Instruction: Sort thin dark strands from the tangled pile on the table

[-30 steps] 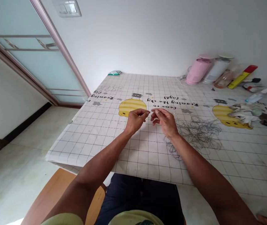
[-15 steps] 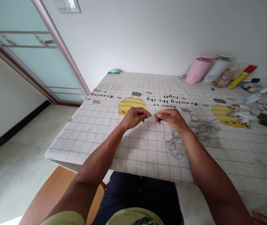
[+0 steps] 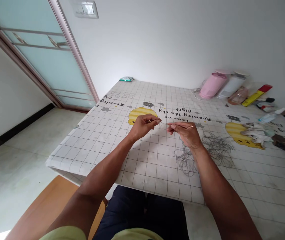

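Note:
Over the middle of the table, my left hand [image 3: 146, 126] is closed in a pinch, thumb against forefinger. Facing it, my right hand [image 3: 184, 131] also pinches, its fingertips pointing left. A narrow gap parts the two hands, and a very fine thread seems to span it, barely visible. Beside and partly behind my right wrist lies a loose tangle of dark grey thread [image 3: 216, 146], spread in loops on the checked tablecloth [image 3: 142, 160]. My right forearm hides part of the tangle.
At the back right stand a pink cylinder [image 3: 212, 85] and a white cylinder [image 3: 232, 86], near a yellow and red box [image 3: 256, 96]. A crumpled cloth [image 3: 256, 133] and a dark object [image 3: 281, 142] lie at the right. A small green packet [image 3: 126, 79] rests at the far corner.
My hands have drawn slightly apart, the right one shifting right, so the gap between the fingertips is wider. The camera view has tilted a little. The tangle stays in place.

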`<state>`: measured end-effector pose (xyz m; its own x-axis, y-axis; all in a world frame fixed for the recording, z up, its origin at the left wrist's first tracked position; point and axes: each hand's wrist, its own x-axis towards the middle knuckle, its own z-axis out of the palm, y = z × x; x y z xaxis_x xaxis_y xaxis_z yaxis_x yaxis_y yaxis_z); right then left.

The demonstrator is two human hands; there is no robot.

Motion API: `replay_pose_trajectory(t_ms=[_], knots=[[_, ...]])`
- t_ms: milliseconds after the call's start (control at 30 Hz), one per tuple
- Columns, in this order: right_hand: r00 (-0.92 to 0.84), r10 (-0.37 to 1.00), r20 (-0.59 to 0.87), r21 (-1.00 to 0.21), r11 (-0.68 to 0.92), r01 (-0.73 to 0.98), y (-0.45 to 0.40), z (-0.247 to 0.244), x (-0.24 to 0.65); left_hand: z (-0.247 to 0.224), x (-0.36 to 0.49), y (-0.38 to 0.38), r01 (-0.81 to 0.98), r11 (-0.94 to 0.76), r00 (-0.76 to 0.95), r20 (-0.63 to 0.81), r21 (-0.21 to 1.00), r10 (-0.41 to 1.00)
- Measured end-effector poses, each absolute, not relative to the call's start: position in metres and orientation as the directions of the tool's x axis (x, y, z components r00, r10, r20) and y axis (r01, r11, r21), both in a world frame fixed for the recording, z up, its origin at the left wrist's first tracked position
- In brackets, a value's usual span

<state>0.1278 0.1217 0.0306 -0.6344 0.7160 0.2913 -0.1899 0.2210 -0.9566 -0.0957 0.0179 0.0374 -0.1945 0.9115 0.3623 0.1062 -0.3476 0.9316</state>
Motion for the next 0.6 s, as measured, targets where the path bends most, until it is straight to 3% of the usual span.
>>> replay_pose_trajectory(t_ms=[133, 233, 400, 600], knots=[[-0.481, 0.800, 0.359, -0.929, 0.260, -0.262, 0.113, 0.028, 0.114, 0.035, -0.092, 0.021, -0.179, -0.228, -0.368, 0.150, 0.957, 0.918], [-0.379, 0.819, 0.431, -0.898, 0.347, -0.270, 0.106, 0.028, 0.108, 0.033, -0.080, 0.020, -0.324, -0.177, -0.334, 0.063, 0.929, 0.940], [-0.360, 0.800, 0.480, -0.877, 0.434, -0.207, 0.095, 0.024, 0.101, 0.032, -0.052, 0.016, -0.455, -0.197, -0.218, 0.106, 0.869, 0.970], [-0.423, 0.802, 0.423, -0.906, 0.357, -0.229, 0.084, 0.020, 0.094, 0.029, -0.047, 0.019, -0.543, -0.249, -0.254, 0.126, 0.802, 0.959]])
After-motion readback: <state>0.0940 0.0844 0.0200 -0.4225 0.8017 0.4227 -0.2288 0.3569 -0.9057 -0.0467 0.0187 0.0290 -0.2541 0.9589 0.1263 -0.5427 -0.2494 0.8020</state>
